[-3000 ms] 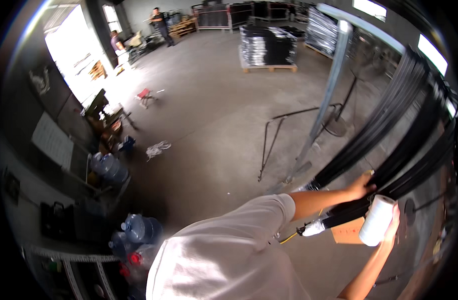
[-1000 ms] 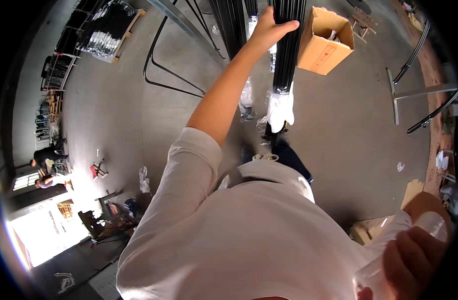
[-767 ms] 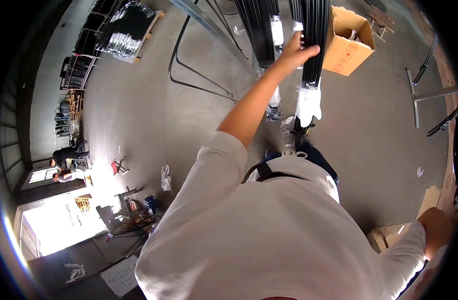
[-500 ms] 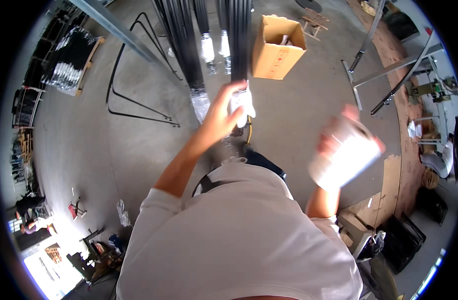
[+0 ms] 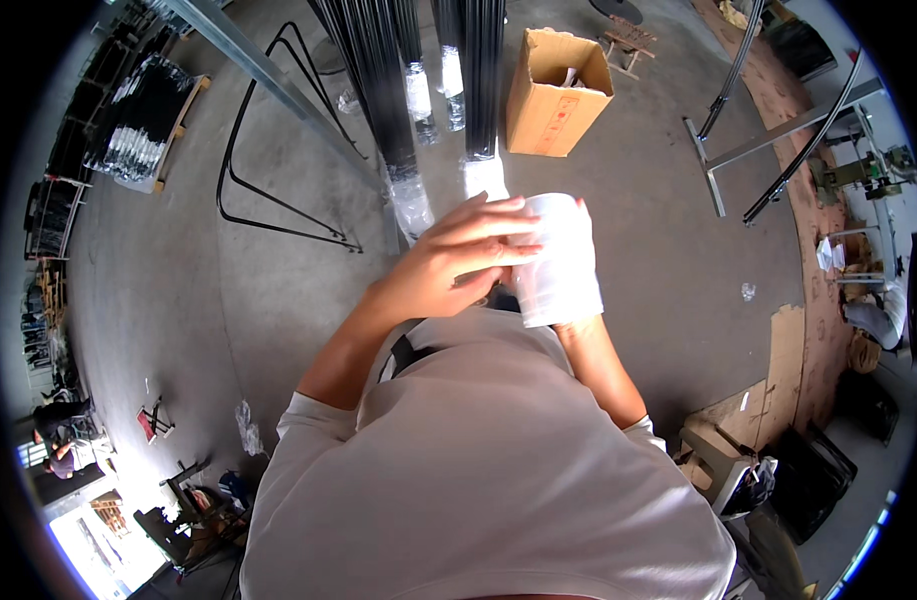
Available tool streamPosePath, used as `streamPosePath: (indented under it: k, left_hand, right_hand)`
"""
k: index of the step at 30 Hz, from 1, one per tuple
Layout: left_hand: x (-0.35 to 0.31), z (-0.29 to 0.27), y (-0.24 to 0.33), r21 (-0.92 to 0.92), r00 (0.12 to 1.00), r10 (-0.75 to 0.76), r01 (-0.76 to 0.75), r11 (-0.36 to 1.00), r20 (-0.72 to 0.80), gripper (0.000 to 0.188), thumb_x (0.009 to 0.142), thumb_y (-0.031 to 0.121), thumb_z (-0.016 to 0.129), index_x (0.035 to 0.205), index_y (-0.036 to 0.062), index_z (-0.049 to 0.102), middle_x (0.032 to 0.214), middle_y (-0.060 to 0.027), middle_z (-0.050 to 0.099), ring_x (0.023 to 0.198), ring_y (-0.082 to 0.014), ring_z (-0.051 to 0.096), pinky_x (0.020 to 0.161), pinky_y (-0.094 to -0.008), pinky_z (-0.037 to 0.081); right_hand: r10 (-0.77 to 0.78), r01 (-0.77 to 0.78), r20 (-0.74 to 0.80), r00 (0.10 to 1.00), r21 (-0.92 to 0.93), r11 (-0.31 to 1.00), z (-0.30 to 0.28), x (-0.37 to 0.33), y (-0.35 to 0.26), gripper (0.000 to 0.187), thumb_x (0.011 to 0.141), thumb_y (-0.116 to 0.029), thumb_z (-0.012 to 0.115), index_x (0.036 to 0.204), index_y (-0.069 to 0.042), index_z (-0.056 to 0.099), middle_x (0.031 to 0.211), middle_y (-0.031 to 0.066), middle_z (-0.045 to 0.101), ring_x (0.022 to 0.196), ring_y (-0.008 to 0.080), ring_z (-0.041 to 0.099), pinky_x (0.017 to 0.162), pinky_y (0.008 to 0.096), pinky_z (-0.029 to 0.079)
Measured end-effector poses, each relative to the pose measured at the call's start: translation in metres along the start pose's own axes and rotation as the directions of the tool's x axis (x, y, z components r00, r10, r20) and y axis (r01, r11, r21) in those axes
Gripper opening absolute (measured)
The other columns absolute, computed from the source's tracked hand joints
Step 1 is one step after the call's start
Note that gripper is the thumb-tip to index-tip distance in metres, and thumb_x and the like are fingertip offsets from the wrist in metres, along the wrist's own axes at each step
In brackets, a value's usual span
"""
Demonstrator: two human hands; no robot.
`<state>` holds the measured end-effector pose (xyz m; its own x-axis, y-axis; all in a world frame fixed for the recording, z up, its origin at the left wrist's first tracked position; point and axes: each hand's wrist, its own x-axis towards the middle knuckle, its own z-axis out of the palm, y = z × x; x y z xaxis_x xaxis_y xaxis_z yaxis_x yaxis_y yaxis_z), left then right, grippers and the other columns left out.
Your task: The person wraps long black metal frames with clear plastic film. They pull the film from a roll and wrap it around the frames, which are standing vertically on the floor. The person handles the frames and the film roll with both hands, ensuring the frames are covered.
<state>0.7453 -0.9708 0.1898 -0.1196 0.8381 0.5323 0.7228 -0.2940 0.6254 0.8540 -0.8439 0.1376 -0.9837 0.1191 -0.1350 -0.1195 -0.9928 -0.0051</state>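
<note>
A roll of clear stretch film (image 5: 558, 262) is held upright in front of my waist. My right hand (image 5: 578, 328) grips it from behind, so most of its fingers are hidden by the roll. With fingers stretched out, my left hand (image 5: 456, 255) reaches across to the roll's left side, its fingertips at the film. Just beyond my hands, a bundle of long black bars (image 5: 483, 90) has its near end wrapped in film. Left of it lies another black bundle (image 5: 373, 90) with a film-wrapped end (image 5: 410, 200).
An open cardboard box (image 5: 556, 110) stands right of the bundles. At the left are a bent black metal frame (image 5: 240, 165) and a slanting grey beam (image 5: 268, 85). A metal stand (image 5: 718, 160) is at the far right. People (image 5: 63, 455) work at the far left.
My right hand has swung the film roll from the far right in to my middle. My left hand has left the wrapped bundle end and drawn back to the roll.
</note>
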Motion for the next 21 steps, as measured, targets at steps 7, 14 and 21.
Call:
streamPosePath:
  k: [7,14,21]
  left_hand:
    - [-0.021,0.012,-0.015,-0.172,0.998,0.006,-0.018,0.985,-0.067,0.019,0.058,-0.006,0.072,0.070,0.0029,0.061,0.082,-0.0056,0.058,0.081,-0.0213,0.057,0.070,-0.0304,0.048]
    - [-0.020,0.014,-0.008,-0.030,0.986,-0.136,0.140,0.990,0.097,0.015,0.070,-0.005,0.060,0.077,0.0030,0.049,0.086,-0.0091,0.051,0.084,-0.0268,0.049,0.073,-0.0335,0.041]
    - [-0.040,0.017,-0.013,-0.239,0.990,-0.135,0.122,0.963,-0.041,0.018,0.073,-0.001,0.062,0.084,0.0013,0.047,0.095,-0.0128,0.049,0.091,-0.0282,0.050,0.078,-0.0350,0.042]
  right_hand:
    - [-0.087,0.011,-0.088,0.992,-0.636,0.772,-0.034,-0.012,0.024,0.042,0.085,-0.042,0.046,0.107,-0.007,0.048,0.098,0.0116,0.054,0.080,0.0288,0.056,0.070,0.0426,0.050]
    - [-0.033,0.008,-0.208,0.978,-0.118,0.993,-0.033,-0.020,0.032,0.031,0.087,-0.025,0.048,0.114,-0.009,0.046,0.102,0.0087,0.056,0.090,0.0259,0.058,0.074,0.0383,0.054]
    - [0.031,-0.024,-0.153,0.988,0.047,0.999,-0.051,-0.020,0.042,0.034,0.087,-0.029,0.048,0.114,-0.008,0.048,0.105,0.0102,0.056,0.088,0.0278,0.060,0.068,0.0433,0.056]
